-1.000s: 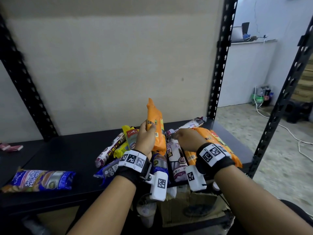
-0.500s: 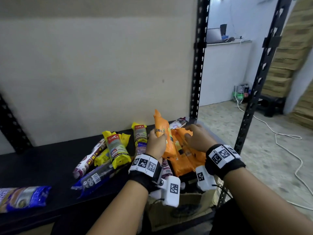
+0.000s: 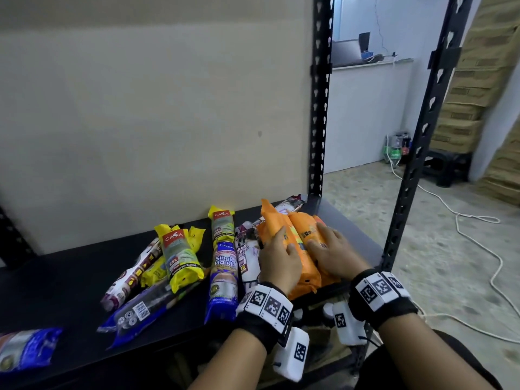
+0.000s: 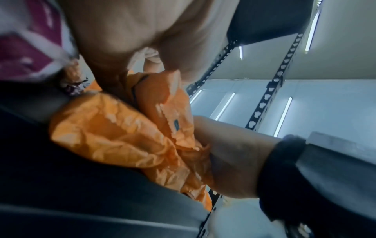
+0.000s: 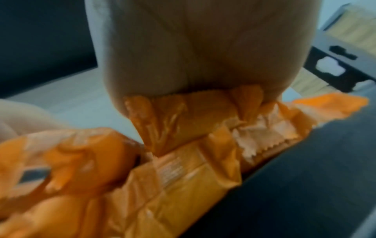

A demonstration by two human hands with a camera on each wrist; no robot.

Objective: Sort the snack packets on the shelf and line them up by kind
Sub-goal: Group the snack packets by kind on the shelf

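Now that the orange packets (image 3: 298, 249) lie side by side at the right end of the black shelf (image 3: 70, 280), that kind looks gathered into one group, while the rest of the pile is still unsorted: yellow packets (image 3: 180, 257) crossing a maroon-and-white packet (image 3: 132, 274), blue packets (image 3: 225, 277) lying between them and the hands. A second ago the left hand (image 3: 278, 263) held one orange packet upright above the heap; now that packet is down flat against its fellows, and the left hand rests over it with fingers spread rather than wrapped round it. The right hand (image 3: 329, 251), which was earlier reaching into the pile, now presses flat on the neighbouring orange packets, palm down, fingers fairly straight. Judging from this, squaring the orange row is nearly done, and the yellow and blue kinds come next.
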